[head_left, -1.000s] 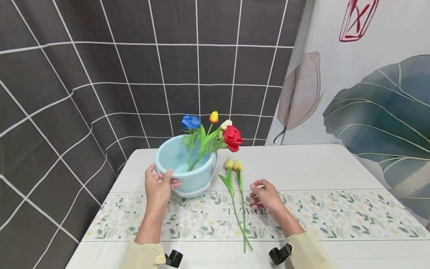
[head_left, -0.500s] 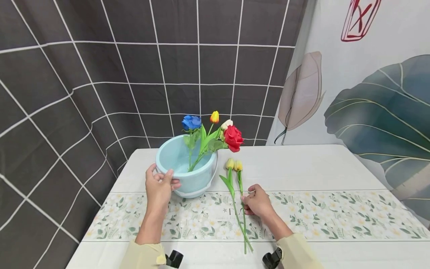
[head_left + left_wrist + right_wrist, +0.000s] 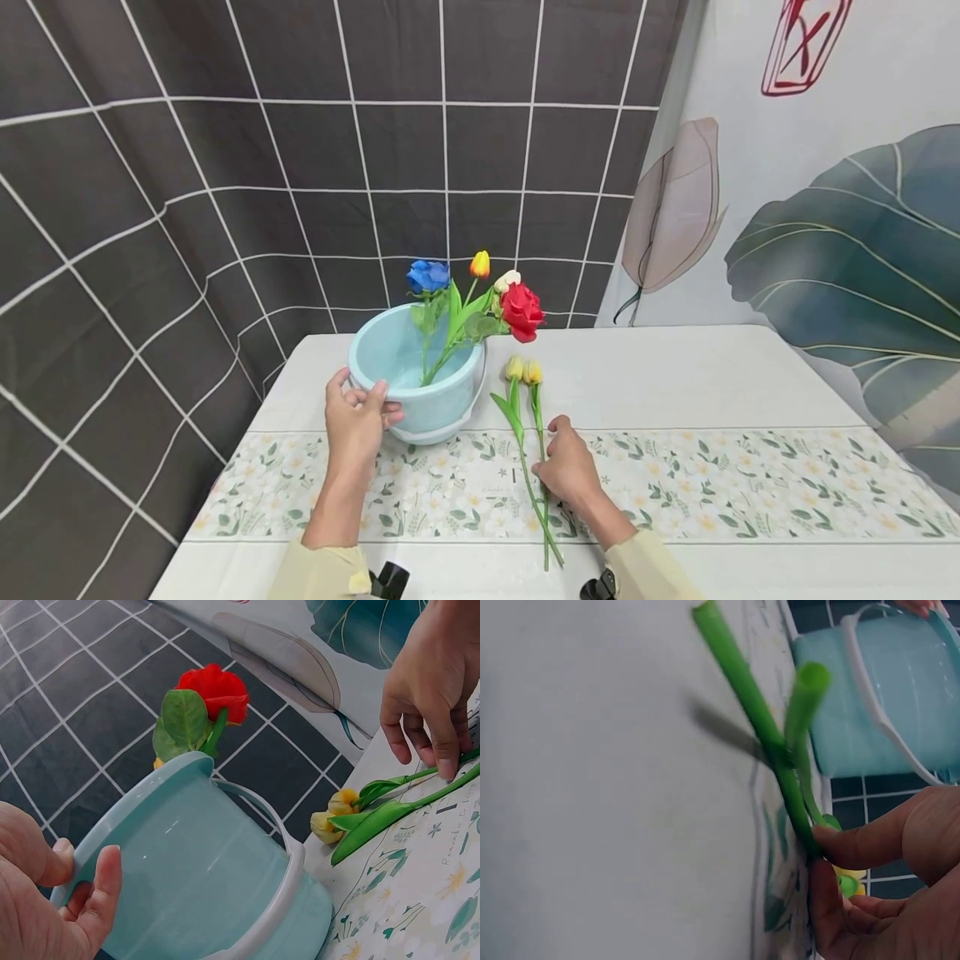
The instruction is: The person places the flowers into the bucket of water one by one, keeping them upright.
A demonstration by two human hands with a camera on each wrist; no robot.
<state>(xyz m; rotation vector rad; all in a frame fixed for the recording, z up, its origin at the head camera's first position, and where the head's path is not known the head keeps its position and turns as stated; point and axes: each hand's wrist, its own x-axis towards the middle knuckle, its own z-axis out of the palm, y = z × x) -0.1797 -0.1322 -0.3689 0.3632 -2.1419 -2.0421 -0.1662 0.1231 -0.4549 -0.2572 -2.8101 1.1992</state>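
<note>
A light blue bucket [image 3: 435, 410] stands on the table, its near left rim gripped by my left hand [image 3: 354, 423]. Inside it lean a blue rose [image 3: 428, 276], a red rose [image 3: 522, 312], an orange-yellow tulip [image 3: 480, 264] and a white flower [image 3: 507, 280]. Two yellow tulips lie right of the bucket: a left tulip [image 3: 513, 367] and a right tulip [image 3: 532, 372], their stems crossing near the lower ends. Over the right tulip's stem, my right hand [image 3: 572, 467] pinches with thumb and forefinger [image 3: 826, 896], as the right wrist view shows.
The bucket's white handle [image 3: 281, 900] hangs down on its right side. A floral strip [image 3: 712, 483] crosses the white table [image 3: 637, 375]. Behind stands a dark gridded backdrop [image 3: 300, 150], with a leaf-printed curtain [image 3: 787, 183] at the right.
My right hand has moved left and nearer to me, from beside the tulips onto the right one's stem, which it now pinches. My left hand stays on the bucket rim.
</note>
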